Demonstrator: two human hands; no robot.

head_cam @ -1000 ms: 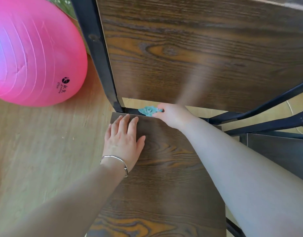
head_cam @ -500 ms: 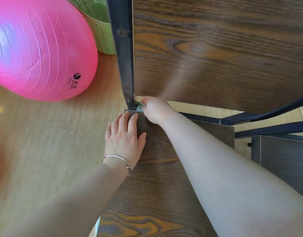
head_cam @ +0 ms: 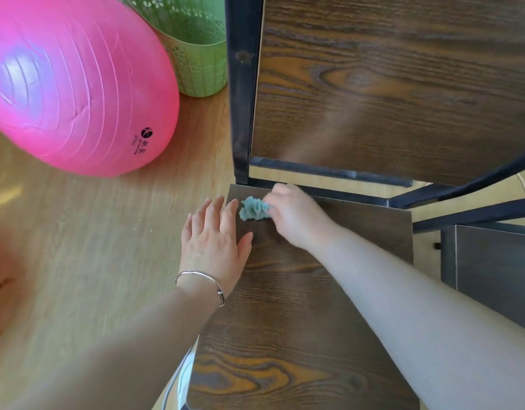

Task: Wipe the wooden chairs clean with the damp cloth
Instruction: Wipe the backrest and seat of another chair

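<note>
head view: right hand (head_cam: pixel 296 216) pinches the cloth (head_cam: pixel 253 209) on the chair seat (head_cam: pixel 299 306); left hand (head_cam: pixel 215 241) lies spread flat beside it.

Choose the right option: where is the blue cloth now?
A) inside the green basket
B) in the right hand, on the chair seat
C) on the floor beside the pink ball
B: the right hand grips the bunched cloth against the chair seat near its back edge.

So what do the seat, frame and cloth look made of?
Seat: dark wood or wood-look laminate, low sheen, bold grain. Frame: probably black painted metal, slim square bars. Cloth: teal, fluffy, bunched folds, likely microfibre.
</note>
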